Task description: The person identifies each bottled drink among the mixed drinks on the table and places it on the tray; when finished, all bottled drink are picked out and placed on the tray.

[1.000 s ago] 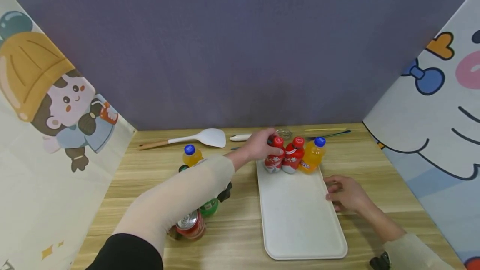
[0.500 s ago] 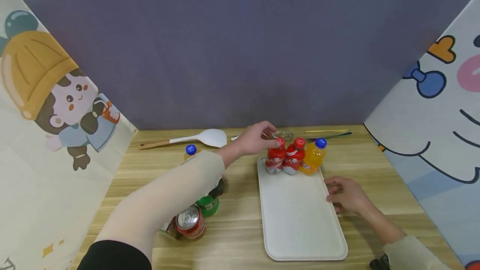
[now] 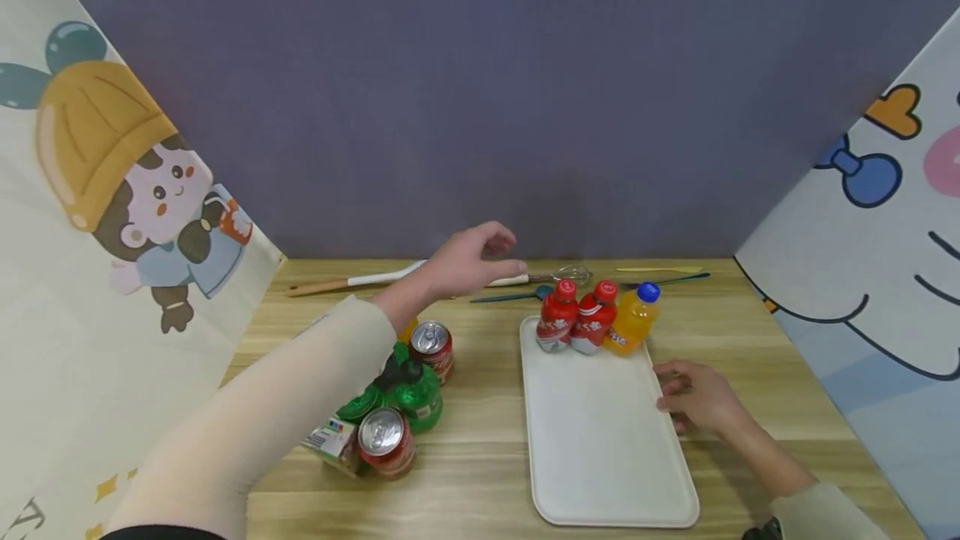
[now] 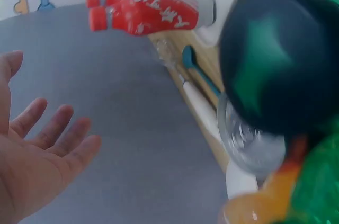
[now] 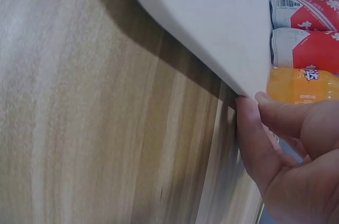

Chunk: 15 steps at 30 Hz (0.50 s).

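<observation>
A white tray lies on the wooden table, with two red bottles and an orange soda bottle standing side by side at its far end. My right hand holds the tray's right edge; in the right wrist view the thumb and a finger pinch its rim. To the left of the bottles my left hand hovers above the table's back, holding nothing. The left wrist view shows its fingers spread and relaxed, apart from the red bottles.
Left of the tray stand soda cans, green bottles and a small carton, partly under my left arm. Along the back lie a whisk, a dark teal spoon, a wooden-handled spatula and thin utensils.
My left hand has let go of the leftmost red bottle and moved left, away from it. The bottle stays on the tray. My right hand keeps its place at the tray edge.
</observation>
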Tool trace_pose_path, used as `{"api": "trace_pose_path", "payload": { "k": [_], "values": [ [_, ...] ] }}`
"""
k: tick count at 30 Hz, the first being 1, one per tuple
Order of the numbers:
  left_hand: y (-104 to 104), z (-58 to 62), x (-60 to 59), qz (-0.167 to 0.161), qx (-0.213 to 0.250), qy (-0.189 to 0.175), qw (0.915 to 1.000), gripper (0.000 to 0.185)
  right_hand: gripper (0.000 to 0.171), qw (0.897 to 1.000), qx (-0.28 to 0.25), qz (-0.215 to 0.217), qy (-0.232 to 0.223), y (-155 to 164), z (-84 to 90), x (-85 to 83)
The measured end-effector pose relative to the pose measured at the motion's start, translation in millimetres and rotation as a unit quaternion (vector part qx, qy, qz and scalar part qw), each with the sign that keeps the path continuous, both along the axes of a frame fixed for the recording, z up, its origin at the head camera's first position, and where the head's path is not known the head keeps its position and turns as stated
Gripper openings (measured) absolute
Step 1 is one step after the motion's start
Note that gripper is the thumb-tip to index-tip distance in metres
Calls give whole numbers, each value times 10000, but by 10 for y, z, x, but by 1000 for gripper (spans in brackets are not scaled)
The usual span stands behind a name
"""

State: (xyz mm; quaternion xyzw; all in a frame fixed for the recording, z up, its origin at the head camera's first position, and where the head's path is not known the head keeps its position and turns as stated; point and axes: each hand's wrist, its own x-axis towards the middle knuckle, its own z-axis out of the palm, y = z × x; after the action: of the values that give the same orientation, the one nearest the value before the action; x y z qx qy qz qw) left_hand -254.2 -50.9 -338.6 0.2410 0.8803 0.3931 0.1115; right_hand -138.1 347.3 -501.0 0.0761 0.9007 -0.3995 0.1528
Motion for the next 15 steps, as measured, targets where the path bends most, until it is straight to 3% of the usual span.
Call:
{"api": "trace_pose_path", "payload": {
  "k": [8,15],
  "values": [
    [-424,58,61,285,-76,39,9996,50,54,10000,-26,-1,38,1,-1,11],
    [-789,-14,100,547,-221,53,9982,55,55,9999,-130,-32,7,-12,7,21]
  ]
}}
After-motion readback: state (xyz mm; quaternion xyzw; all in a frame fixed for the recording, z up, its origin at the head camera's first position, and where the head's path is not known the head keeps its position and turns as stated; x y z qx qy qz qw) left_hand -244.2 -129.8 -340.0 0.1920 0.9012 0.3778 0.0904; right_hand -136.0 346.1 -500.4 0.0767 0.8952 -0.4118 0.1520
